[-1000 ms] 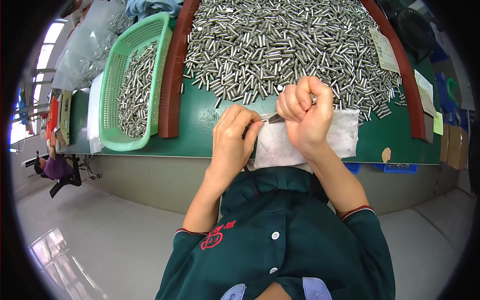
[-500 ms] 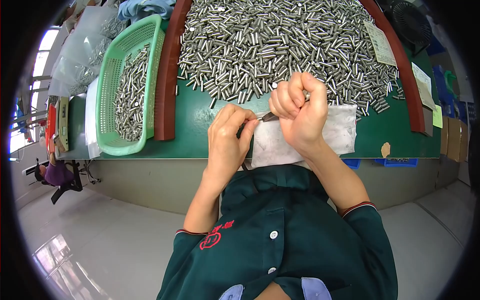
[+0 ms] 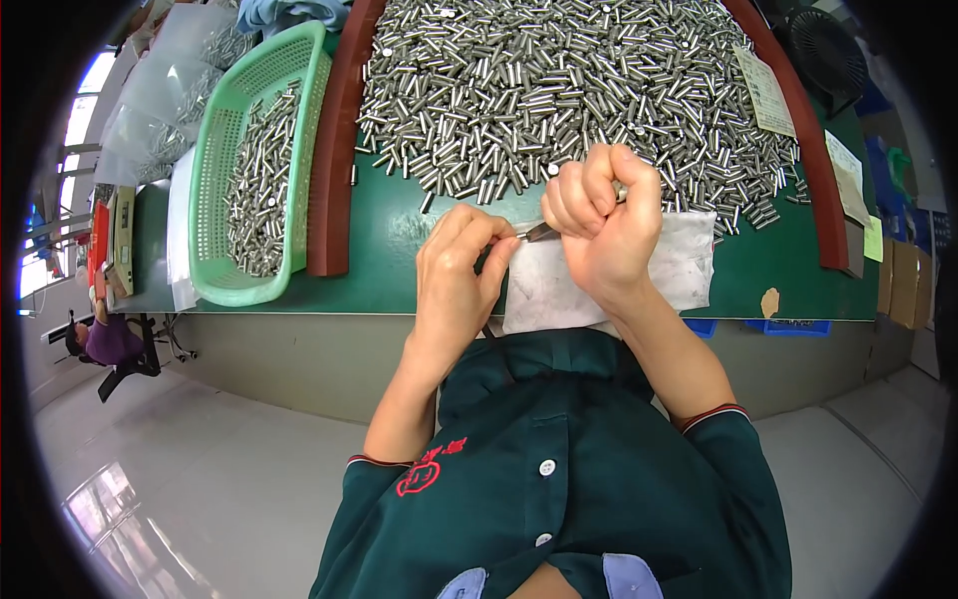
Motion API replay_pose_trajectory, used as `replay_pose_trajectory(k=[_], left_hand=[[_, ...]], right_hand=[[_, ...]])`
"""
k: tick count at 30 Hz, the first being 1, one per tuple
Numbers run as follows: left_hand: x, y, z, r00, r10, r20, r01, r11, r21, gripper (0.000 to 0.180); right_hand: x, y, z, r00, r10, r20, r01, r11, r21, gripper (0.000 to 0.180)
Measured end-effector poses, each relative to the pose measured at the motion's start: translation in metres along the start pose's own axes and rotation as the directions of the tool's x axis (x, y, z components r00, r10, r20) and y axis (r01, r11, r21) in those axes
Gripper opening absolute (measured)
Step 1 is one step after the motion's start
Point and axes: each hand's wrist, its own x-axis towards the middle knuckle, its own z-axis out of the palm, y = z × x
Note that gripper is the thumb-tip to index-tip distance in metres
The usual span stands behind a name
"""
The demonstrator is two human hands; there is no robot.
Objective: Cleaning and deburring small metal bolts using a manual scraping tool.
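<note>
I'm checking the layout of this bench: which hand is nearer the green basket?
The left hand. It lies to the right of the green basket, across the brown rail. The right hand is farther right, over the white cloth.

Both hands nudged slightly left along the bench edge, left hand point(image 3: 454, 285) fingers curled tighter

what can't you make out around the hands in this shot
- Head view: the small metal piece between the hands is mostly covered by the right hand and left hand.
- White cloth: its middle is hidden behind the right hand.
- Green plastic basket: its far end is cut off by the fisheye rim.
</note>
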Motion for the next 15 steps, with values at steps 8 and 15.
replay_pose_trajectory(k=[8,15], left_hand=[[0.000,-0.002,0.000,1.000,-0.006,0.017,0.006,1.000,-0.007,0.012],[0.004,0.000,0.000,0.999,-0.002,0.035,0.003,1.000,-0.017,0.009]], right_hand=[[0.001,0.004,0.001,1.000,-0.005,0.017,0.005,0.999,-0.042,0.037],[-0.001,0.009,0.012,0.996,-0.077,0.035,0.082,0.976,-0.204,0.037]])
